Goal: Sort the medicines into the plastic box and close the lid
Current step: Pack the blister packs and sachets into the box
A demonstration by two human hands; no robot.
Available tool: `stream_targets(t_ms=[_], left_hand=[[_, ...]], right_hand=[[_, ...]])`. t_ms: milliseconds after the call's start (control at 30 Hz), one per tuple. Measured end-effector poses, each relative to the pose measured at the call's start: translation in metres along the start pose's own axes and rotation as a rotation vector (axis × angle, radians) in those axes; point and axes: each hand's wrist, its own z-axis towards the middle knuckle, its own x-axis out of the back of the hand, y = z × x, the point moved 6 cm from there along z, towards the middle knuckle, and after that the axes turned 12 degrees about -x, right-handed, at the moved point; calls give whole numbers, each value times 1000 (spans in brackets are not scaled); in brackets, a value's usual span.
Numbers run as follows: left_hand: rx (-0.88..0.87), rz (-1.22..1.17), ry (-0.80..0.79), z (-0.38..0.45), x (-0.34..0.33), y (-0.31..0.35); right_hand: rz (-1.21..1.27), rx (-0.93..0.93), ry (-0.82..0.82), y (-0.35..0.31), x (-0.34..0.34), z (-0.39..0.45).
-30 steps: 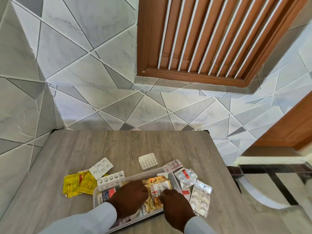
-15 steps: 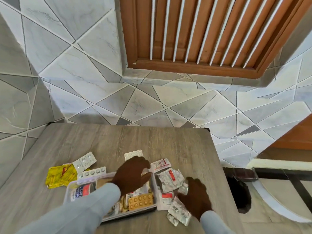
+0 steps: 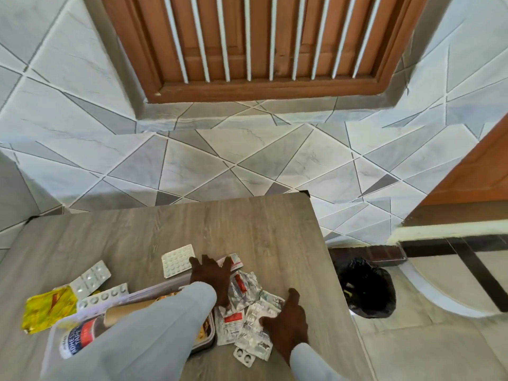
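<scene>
A clear plastic box [image 3: 203, 342] sits at the table's near edge, mostly hidden under my left sleeve; an adhesive tape pack [image 3: 78, 338] lies inside. My left hand [image 3: 211, 276] reaches across the box, fingers spread, over a red-and-white strip [image 3: 233, 261] beside a white pill blister [image 3: 177, 260]. My right hand [image 3: 287, 323] rests flat on a pile of silver foil strips [image 3: 247, 291] right of the box, holding nothing. A small two-pill blister [image 3: 243, 358] lies at the pile's near edge. Left of the box are yellow sachets [image 3: 48, 307] and two silver blisters [image 3: 92, 279].
The wooden table [image 3: 261, 232] ends on the right near my right hand. A black plastic bag [image 3: 367, 287] sits on the floor beyond that edge. A tiled wall and a wooden louvred window stand behind the table.
My left hand has left the box and stretched farther toward the back right. My right hand has moved from the box onto the foil strips at the right.
</scene>
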Motion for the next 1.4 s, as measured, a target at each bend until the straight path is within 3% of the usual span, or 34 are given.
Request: stream_targets(t_ms=[133,233,400,533,700,833,933,1067,1133,1200,1267,1400], left_hand=[[-54,-2,56,5,5,16],[-91,-162,130,5,12,29],[-137,-554,210,5,13,51],[-214,-675,252,-3,17,62],[-257,-898,550,-23,42,30],[-214,-947,815,-68,52,-11],[-157,-1135,807,-97,37,-55],[-304,-1242,762,-130,5,-98],[-287,-1206,707,-133,-21,-110],[-317,-1124,646,-131,-41,-116],[-389,-1003,601,-132,-49,-113],[-421,-855,590,-137,-49,-107]], right_hand=[[241,-41,-28,6,2,12],[358,-53,-34,7,5,20],[554,123,-193,-12,2,18],[616,206,-227,-22,7,14],[731,230,-279,-46,16,4],[825,308,-439,-84,-4,-28],[855,272,-486,-100,-42,-51],[828,229,-475,-99,-107,-80],[752,233,-352,-90,-119,-94],[559,350,-63,-80,-113,-109],[320,529,169,-77,-103,-123],[-301,792,427,-80,-116,-148]])
